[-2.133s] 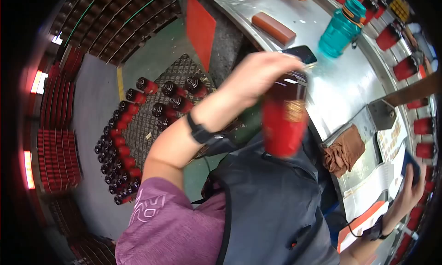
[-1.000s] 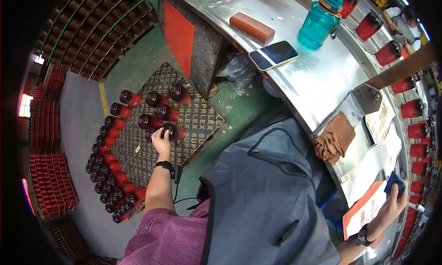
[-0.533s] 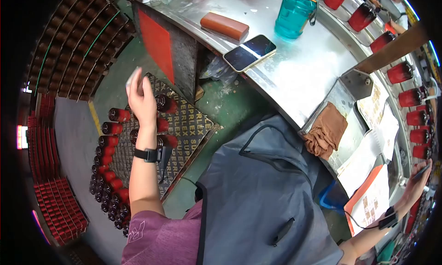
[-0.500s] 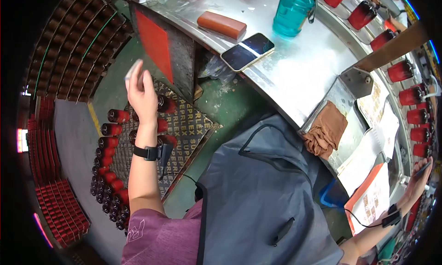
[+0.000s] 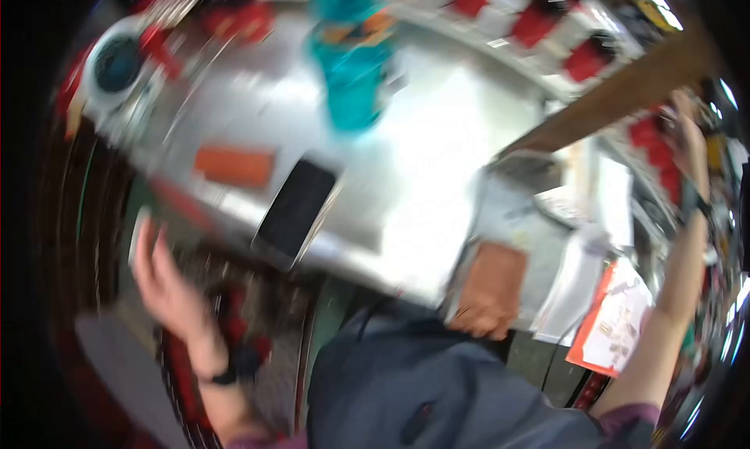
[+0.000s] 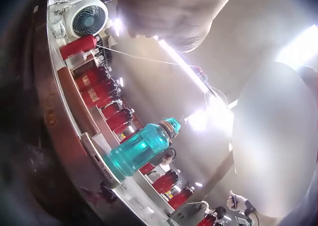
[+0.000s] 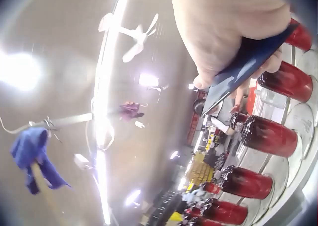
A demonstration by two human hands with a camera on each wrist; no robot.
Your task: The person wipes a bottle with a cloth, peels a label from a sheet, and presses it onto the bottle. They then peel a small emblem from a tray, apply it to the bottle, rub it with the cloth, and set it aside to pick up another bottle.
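My left hand (image 5: 168,285) is in the air left of the metal table (image 5: 422,207), fingers extended and holding nothing. Something whitish shows along one finger. In the left wrist view, the same hand (image 6: 171,12) fills the top edge. My right hand (image 5: 687,140) reaches far out to the right, past the wooden bar. Seen from the right wrist, the hand (image 7: 223,32) grips a dark blue flat piece (image 7: 243,69) with a thin edge. Red jars with glossy black tops (image 7: 271,136) stand in a row just beneath that hand.
On the table are a teal water bottle (image 5: 351,82), a phone (image 5: 298,207), a reddish-brown block (image 5: 234,165) and a brown cloth (image 5: 492,289). A wooden bar (image 5: 601,97) slants across the right side. Papers (image 5: 617,316) lie near my right forearm. A fan (image 5: 117,62) stands far left.
Earlier my left hand carried a red jar down to the floor board and let go; it has since risen empty. My right hand has reached farther out. The head view has swung round toward the table.
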